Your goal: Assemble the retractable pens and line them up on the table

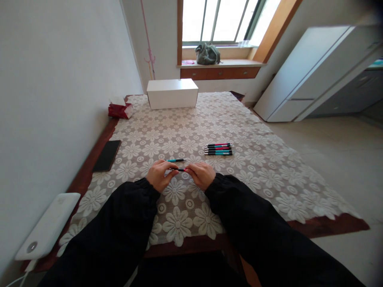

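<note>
Between my two hands is a pen point(181, 170) with a black part and a red part, held level just over the lace tablecloth. My left hand point(160, 175) pinches its black end, and my right hand point(202, 174) is closed on the red end. Just beyond my left fingers lies a teal and black pen point(176, 160), partly hidden by that hand. Farther off to the right, several red, teal and black pens point(218, 149) lie side by side in a neat row.
A floral lace tablecloth point(178, 225) covers the wooden table. At the far edge stands a white box point(172, 94). Along the left are a red tissue pack point(120, 111), a dark flat tablet-like object point(107, 156) and a white power bank point(49, 225) with a cable.
</note>
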Action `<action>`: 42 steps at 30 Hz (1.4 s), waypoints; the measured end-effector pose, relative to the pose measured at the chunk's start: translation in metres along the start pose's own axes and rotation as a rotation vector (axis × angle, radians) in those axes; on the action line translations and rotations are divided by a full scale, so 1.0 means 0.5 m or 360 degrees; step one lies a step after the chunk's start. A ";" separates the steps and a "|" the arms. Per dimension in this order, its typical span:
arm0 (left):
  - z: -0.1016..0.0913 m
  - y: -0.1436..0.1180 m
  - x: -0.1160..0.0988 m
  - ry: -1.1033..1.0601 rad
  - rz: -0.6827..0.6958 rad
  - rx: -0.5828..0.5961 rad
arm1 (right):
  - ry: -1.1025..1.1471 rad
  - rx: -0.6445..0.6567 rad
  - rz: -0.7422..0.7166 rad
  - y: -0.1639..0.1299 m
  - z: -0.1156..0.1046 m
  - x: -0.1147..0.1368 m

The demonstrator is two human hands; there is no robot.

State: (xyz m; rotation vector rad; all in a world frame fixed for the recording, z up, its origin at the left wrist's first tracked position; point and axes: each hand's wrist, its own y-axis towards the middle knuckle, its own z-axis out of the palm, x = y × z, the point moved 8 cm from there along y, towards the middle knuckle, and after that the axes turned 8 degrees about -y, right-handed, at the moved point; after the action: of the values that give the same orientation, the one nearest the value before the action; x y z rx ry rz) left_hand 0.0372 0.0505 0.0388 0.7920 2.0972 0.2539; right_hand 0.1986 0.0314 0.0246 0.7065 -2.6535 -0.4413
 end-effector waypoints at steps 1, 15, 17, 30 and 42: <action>-0.002 0.000 0.000 0.0007 -0.0016 -0.0011 | 0.0015 -0.0027 -0.0003 0.000 -0.003 0.000; -0.007 0.000 0.001 0.0037 0.0032 -0.0056 | 0.0013 -0.0071 -0.0055 -0.001 -0.007 0.007; -0.006 0.001 0.002 0.0065 -0.0003 -0.0042 | 0.0041 -0.0089 -0.0072 0.000 -0.010 0.007; -0.030 0.000 0.009 -0.0006 -0.0080 -0.0275 | -0.0036 -0.0140 0.0113 0.000 -0.014 -0.031; -0.041 -0.002 0.007 -0.0134 -0.0123 -0.0386 | 0.0142 -0.0260 0.0135 0.002 -0.030 -0.051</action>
State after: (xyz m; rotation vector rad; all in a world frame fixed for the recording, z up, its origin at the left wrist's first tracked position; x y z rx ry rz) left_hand 0.0190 0.0538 0.0488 0.5664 1.9677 0.4169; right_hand 0.2252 0.0427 0.0319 0.5482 -2.5185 -0.5813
